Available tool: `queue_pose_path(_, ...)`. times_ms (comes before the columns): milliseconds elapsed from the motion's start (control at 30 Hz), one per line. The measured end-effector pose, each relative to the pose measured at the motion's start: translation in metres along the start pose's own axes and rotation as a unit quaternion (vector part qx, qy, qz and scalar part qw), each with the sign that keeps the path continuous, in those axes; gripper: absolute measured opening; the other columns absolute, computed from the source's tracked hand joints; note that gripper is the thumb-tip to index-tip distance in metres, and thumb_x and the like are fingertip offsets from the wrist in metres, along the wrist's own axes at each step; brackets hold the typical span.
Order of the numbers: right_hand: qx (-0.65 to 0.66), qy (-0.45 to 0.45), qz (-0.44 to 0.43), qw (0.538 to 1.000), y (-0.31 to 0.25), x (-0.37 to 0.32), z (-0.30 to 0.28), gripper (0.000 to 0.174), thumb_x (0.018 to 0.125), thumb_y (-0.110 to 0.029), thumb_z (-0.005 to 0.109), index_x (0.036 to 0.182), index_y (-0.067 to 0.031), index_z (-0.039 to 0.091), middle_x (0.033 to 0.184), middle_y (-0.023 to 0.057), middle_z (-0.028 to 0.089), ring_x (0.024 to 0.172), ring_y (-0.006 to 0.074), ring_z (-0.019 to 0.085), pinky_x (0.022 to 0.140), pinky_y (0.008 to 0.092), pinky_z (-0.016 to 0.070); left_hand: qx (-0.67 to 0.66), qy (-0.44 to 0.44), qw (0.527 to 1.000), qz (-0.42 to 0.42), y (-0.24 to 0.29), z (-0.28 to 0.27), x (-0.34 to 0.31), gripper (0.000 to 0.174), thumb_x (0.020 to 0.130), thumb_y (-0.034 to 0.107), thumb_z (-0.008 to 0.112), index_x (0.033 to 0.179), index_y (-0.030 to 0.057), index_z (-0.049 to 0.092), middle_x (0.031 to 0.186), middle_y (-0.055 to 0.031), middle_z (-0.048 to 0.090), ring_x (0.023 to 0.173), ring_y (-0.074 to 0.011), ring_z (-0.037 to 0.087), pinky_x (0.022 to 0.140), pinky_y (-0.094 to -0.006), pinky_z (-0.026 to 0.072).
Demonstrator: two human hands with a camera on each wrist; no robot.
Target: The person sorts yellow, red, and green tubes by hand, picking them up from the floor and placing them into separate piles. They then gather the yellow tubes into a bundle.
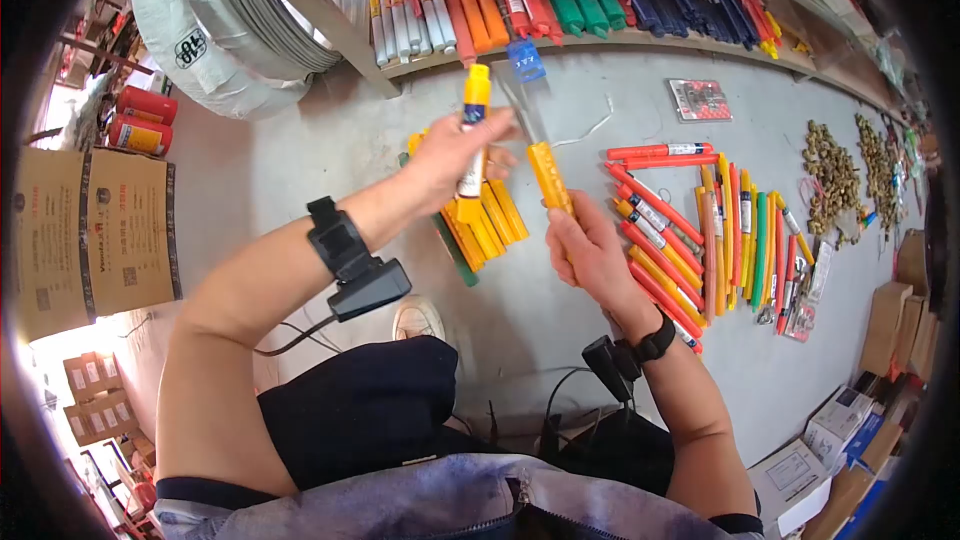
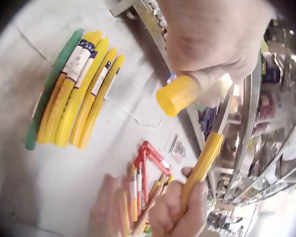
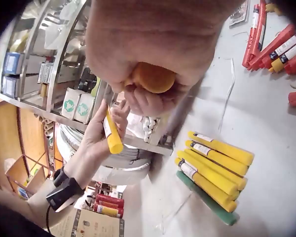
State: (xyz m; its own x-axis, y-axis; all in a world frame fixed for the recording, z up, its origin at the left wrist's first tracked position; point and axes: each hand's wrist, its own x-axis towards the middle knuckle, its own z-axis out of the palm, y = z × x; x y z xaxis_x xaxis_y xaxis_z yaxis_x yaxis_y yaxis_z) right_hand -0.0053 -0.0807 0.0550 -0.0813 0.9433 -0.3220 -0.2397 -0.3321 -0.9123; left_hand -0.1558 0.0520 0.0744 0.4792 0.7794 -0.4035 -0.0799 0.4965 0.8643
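Yellow tube [image 1: 477,90]: left hand [image 1: 450,155] grips | yellow-handled tool [image 1: 550,175]: right hand [image 1: 590,250] grips | butt end [image 3: 153,77]: right wrist view only

Bright, even daylight fills the head view, with soft shadows on the grey floor [image 1: 300,170]. Fisheye bending curves the shelf [image 1: 600,40], and black vignette rings the corners. In the wrist views the left hand [image 2: 212,34] and right hand [image 3: 153,39], close to the lens, are blurred, and the left view's right side washes out in glare.
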Motion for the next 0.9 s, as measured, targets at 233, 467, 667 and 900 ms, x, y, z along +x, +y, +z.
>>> queue_pose_path(233, -0.192, -0.001, -0.043, 0.980, 0.032, -0.018, -0.020, 0.018, 0.087, -0.021, 0.046, 0.094, -0.0043, 0.043, 0.061, -0.0029, 0.037, 0.047, 0.0029, 0.036, 0.041, 0.0180, 0.0302, -0.029, 0.089, 0.985, 0.143, 0.053, -0.047, 0.040, 0.024, 0.081, 0.019, 0.055, 0.093, -0.0016, 0.052, 0.081, -0.0110, 0.059, 0.054, -0.0078, 0.048, 0.050, -0.0198, 0.0425)
queue_pose_path(467, -0.274, 0.031, -0.021, 0.961, 0.029, -0.019, -0.030, 0.028, 0.086, -0.023, 0.048, 0.101, -0.0006, 0.045, 0.060, 0.0139, 0.048, 0.054, 0.0192, 0.048, 0.052, 0.0309, 0.0388, -0.075, 0.092, 0.980, 0.160, 0.055, -0.061, 0.044, 0.019, 0.082, 0.016, 0.054, 0.089, -0.0006, 0.047, 0.080, -0.0156, 0.057, 0.055, -0.0104, 0.045, 0.057, -0.0234, 0.0444)
queue_pose_path(667, -0.262, 0.036, -0.042, 0.963, 0.023, -0.015, -0.026, 0.023, 0.087, -0.021, 0.048, 0.099, -0.0020, 0.046, 0.064, -0.0017, 0.038, 0.059, 0.0049, 0.035, 0.051, 0.0205, 0.0322, -0.066, 0.090, 0.982, 0.154, 0.047, -0.056, 0.049, 0.018, 0.081, 0.016, 0.054, 0.088, -0.0002, 0.049, 0.079, -0.0146, 0.059, 0.056, -0.0107, 0.048, 0.055, -0.0232, 0.0451)
queue_pose_path(900, -0.233, 0.060, -0.093, 0.966, 0.013, -0.007, -0.019, 0.021, 0.086, -0.019, 0.049, 0.099, -0.0018, 0.047, 0.064, -0.0030, 0.037, 0.059, 0.0040, 0.035, 0.050, 0.0196, 0.0311, -0.019, 0.079, 0.989, 0.123, 0.031, -0.017, 0.031, 0.024, 0.081, 0.020, 0.056, 0.092, 0.0003, 0.051, 0.082, -0.0121, 0.059, 0.058, -0.0089, 0.047, 0.054, -0.0214, 0.0426)
